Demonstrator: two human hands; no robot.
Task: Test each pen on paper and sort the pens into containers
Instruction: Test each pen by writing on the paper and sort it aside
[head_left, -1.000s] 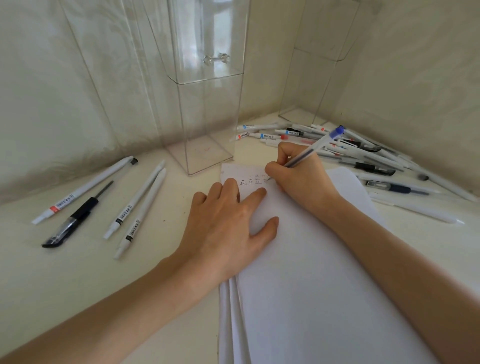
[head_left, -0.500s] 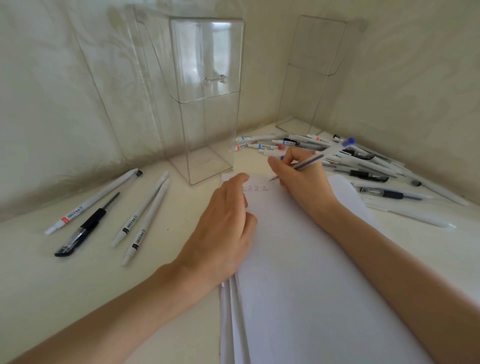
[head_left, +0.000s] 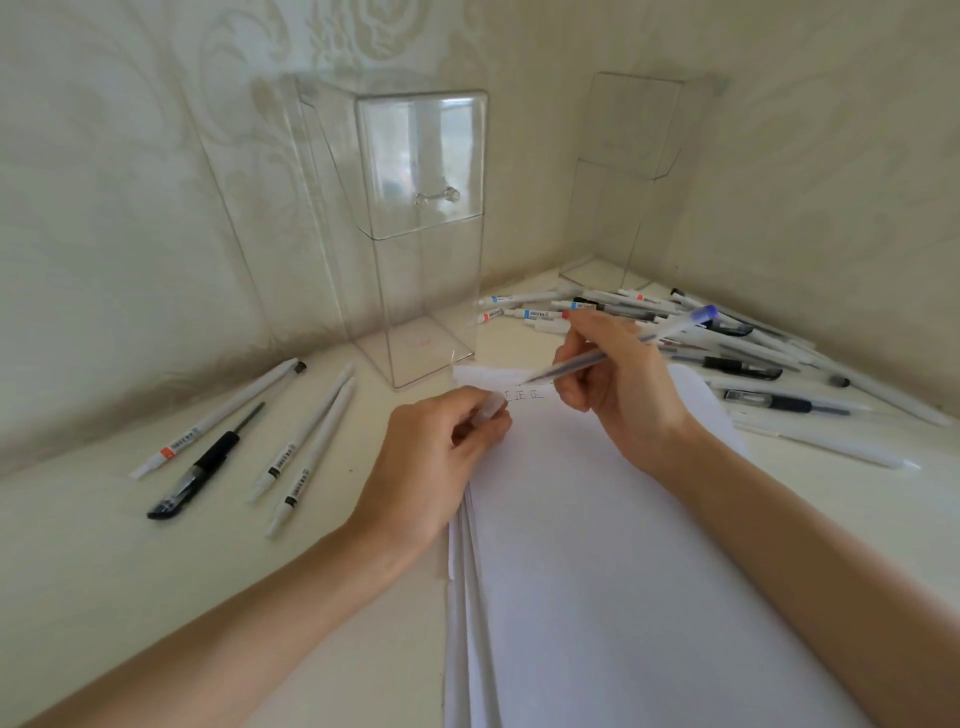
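Likely test finished: right hand (head_left: 623, 400) pinches pen (head_left: 670, 330) just above paper (head_left: 597, 571), left hand (head_left: 426, 467) fingers pinch cap (head_left: 488, 408); next recap, sort.

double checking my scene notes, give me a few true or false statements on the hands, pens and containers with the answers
1. The right hand holds a pen with its tip near the paper. True.
2. The left hand lies flat and empty. False: it pinches a small translucent pen cap.
3. Four pens lie left of the paper. True.
4. The nearer clear container holds pens. False: no pens show inside it.
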